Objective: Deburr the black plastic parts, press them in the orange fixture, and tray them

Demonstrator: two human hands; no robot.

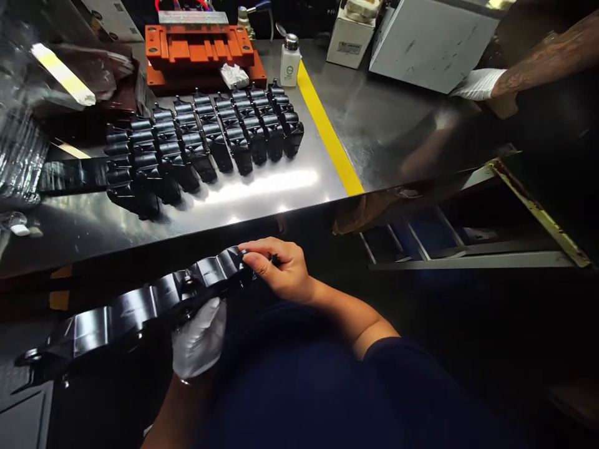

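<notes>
A long glossy black ribbed part is held in front of my body, below the table's front edge, slanting down to the left. My left hand, in a white glove, grips it from beneath near its middle; its fingertips are hidden behind the part. My bare right hand pinches the part's right end, thumb on the near side. Several similar black parts lie side by side in a row on the metal table.
Behind the row are an orange fixture and a white bottle. Yellow tape crosses the table. At the right, another person's gloved hand touches a grey box. Plastic bags lie left.
</notes>
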